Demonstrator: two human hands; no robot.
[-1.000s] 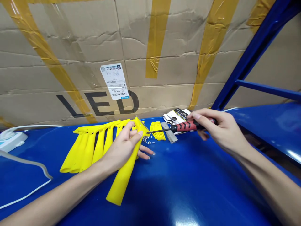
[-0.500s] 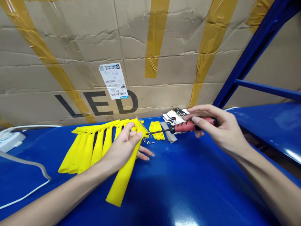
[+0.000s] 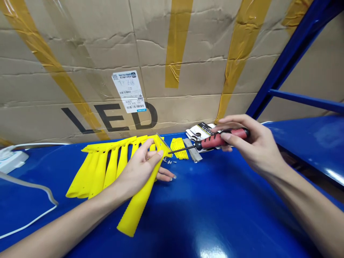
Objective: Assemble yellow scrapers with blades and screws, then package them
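Head view: left hand (image 3: 139, 167) pinches a yellow scraper (image 3: 138, 208), right hand (image 3: 259, 145) loosely grips a red screwdriver (image 3: 211, 141), its tip (image 3: 170, 153) indistinct.

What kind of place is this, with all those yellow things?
Probably a little workshop, maybe in a storeroom. You can see a red-and-black screwdriver, a row of yellow scraper handles, and a big taped cardboard box marked LED behind them.

The near tabletop (image 3: 209, 211) leaves room; beyond, the screwdriver (image 3: 211, 141), apparent screws (image 3: 170, 162) and box (image 3: 204, 79) obstruct.
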